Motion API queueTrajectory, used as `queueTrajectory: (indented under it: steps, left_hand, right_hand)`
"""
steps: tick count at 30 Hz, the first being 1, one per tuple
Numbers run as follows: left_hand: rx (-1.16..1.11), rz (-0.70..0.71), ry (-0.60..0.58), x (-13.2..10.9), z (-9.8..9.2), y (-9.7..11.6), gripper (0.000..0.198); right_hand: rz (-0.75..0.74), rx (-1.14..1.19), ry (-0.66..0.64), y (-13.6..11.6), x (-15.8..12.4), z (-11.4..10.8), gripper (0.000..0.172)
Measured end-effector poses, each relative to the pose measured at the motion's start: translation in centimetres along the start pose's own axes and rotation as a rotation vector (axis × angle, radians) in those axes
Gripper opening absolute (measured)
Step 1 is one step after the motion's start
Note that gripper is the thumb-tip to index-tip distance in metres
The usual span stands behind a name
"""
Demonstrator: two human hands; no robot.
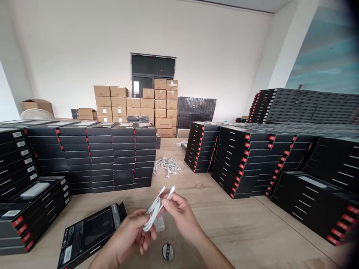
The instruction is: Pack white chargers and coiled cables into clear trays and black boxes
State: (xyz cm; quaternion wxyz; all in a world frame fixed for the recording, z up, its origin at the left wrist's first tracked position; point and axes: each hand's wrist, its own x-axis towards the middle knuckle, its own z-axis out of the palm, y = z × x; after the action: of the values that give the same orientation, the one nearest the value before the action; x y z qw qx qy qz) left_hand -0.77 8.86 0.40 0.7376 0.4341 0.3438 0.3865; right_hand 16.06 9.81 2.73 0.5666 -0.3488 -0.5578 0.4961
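A coiled white cable (pixel 153 216) is held up over the wooden table, its two plug ends pointing up. My left hand (pixel 134 228) is closed around the lower part of the coil. The thumb and fingers of my right hand (pixel 179 209) pinch the cable near its right plug. Behind the hands, a small pale object (pixel 159 223) is partly hidden. A round black and white item (pixel 167 252) lies below them. To the left, a black box (pixel 89 233) with an opened end flap lies flat, partly behind my left forearm.
More white cables (pixel 168 165) lie further back on the table (pixel 202 188). Tall stacks of black boxes stand left (pixel 103 157) and right (pixel 238 160). A white item (pixel 35 190) rests on a lower left stack. Brown cartons (pixel 165 102) are piled at the back wall.
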Motion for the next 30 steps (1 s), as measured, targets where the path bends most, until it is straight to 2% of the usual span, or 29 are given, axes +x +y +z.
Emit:
queueTrajectory:
  steps: [4, 7, 11, 14, 19, 25, 30]
  left_hand:
    - [-0.09, 0.132, 0.109, 0.2, 0.7, 0.1, 0.036]
    - [-0.077, 0.153, 0.044, 0.1, 1.3, 0.2, 0.033]
    - [-0.082, 0.099, -0.072, 0.0, 1.5, 0.0, 0.038]
    - [-0.138, 0.063, -0.114, 0.0, 1.3, -0.2, 0.041]
    - [-0.147, 0.048, -0.137, -0.1, 1.1, -0.2, 0.042]
    - [-0.048, 0.131, -0.128, -0.4, 1.3, 0.0, 0.035]
    - [0.049, 0.174, -0.082, 0.0, 0.7, -0.3, 0.028]
  right_hand:
    - [-0.028, 0.015, 0.123, 0.0, 0.0, 0.0, 0.027]
    - [-0.056, 0.01, 0.167, 0.3, 0.1, -0.3, 0.028]
    - [-0.05, 0.006, 0.153, 0.6, 0.2, -0.5, 0.028]
    - [-0.036, 0.003, 0.181, 0.8, 0.2, -0.7, 0.031]
    - [0.011, 0.068, 0.223, 1.0, 0.4, -0.8, 0.039]
    - [0.055, 0.153, 0.246, 1.1, 0.5, -0.9, 0.045]
    - [0.039, 0.116, 0.231, 0.9, 0.5, -0.8, 0.039]
